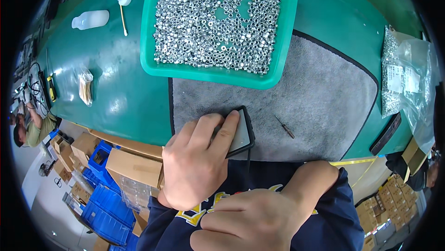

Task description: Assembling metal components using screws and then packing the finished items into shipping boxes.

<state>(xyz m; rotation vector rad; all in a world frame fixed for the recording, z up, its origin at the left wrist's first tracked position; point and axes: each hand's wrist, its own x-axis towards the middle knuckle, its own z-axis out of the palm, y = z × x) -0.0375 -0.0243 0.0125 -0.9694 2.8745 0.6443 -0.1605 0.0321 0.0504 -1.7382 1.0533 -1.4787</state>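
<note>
My left hand [199, 158] is closed over a flat black-edged device with a grey face [239, 136], at the near edge of the grey towel mat [320, 93]. Its fingers lie across the device's left side, and a thin dark cord hangs from the near end. Close to my body, my right hand [250, 223] is curled into a fist, and whatever it may hold is hidden. A small screwdriver [285, 127] with a brown handle lies on the mat, to the right of the device.
Beyond the mat stands a green tray [146, 42] full of small metal nuts. A white bottle [91, 19], a cotton swab [123, 19] and a bag of swabs [85, 86] lie left. Bagged metal parts [390, 75] and a black bar [385, 134] lie right. Cartons [134, 165] stand lower left.
</note>
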